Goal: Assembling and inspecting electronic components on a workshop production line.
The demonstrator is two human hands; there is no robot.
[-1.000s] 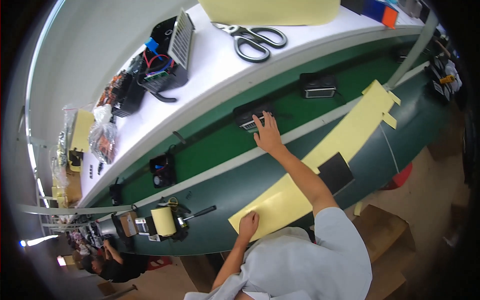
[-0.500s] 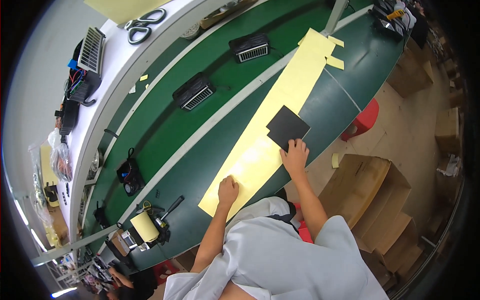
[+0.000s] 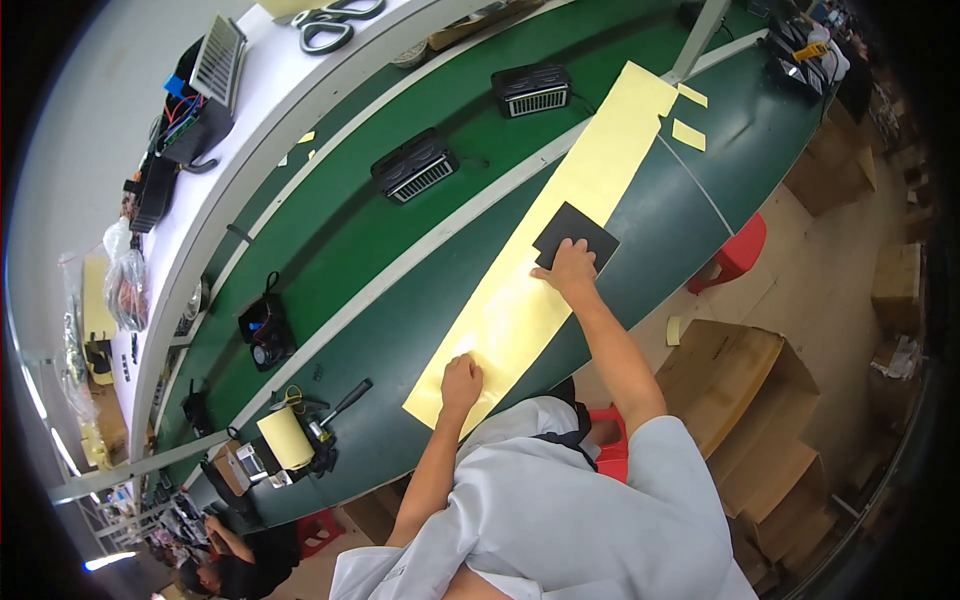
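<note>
The right hand (image 3: 570, 265) lies over the near part of the black sheet (image 3: 573, 222), fingers bent on its face and thumb out to the left by the sheet's edge; whether it pinches the sheet or only presses, I cannot tell. The left hand (image 3: 461, 381) is curled into a loose fist on the near end of the yellow strip (image 3: 520, 310); anything inside it is hidden.

The black sheet lies flat across the strip, its right corner reaching past the strip's edge over the bench (image 3: 385, 425). It looks thin, light and fairly stiff, with a dull face that should not slip much; that overhanging corner seems the easiest hold. The strip looks light, bendy and glossy, likely to slide or crease, so its long edges, taken with both hands, would suit best.

Two yellow scraps (image 3: 689, 135) lie beside the strip's far end. Left along the bench stands a yellow roll (image 3: 286, 438). Beyond the rail, two black devices (image 3: 415, 165) sit on the green belt (image 3: 340, 235).
</note>
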